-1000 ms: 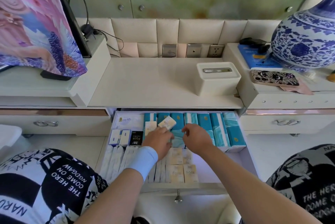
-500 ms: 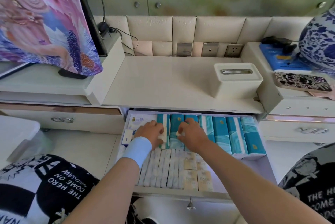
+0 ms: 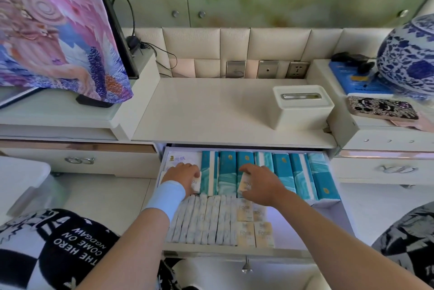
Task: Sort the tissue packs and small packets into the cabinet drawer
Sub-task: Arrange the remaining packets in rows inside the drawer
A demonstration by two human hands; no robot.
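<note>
The open drawer [image 3: 237, 249] holds a back row of upright teal tissue packs [image 3: 281, 172], a white pack [image 3: 185, 159] at the back left, a front row of white wrapped packets [image 3: 206, 221] and several beige packets [image 3: 254, 233]. My left hand [image 3: 184, 175] lies over the drawer's back left and pinches a small beige packet [image 3: 196, 182] beside the first teal pack. My right hand [image 3: 263, 184] holds another small beige packet [image 3: 245, 186] against the teal packs near the middle.
A white tissue box [image 3: 303, 106] stands on the counter [image 3: 211, 111] above the drawer. A blue-and-white vase [image 3: 408, 59], a blue book [image 3: 357, 80] and a patterned phone [image 3: 382, 108] sit at the right. A covered screen [image 3: 54, 31] stands at the left; shut drawers flank the open one.
Both hands carried their small beige packets back toward the teal packs, then spread apart: left to the white pack's edge, right to the middle. The camera shifted closer.
</note>
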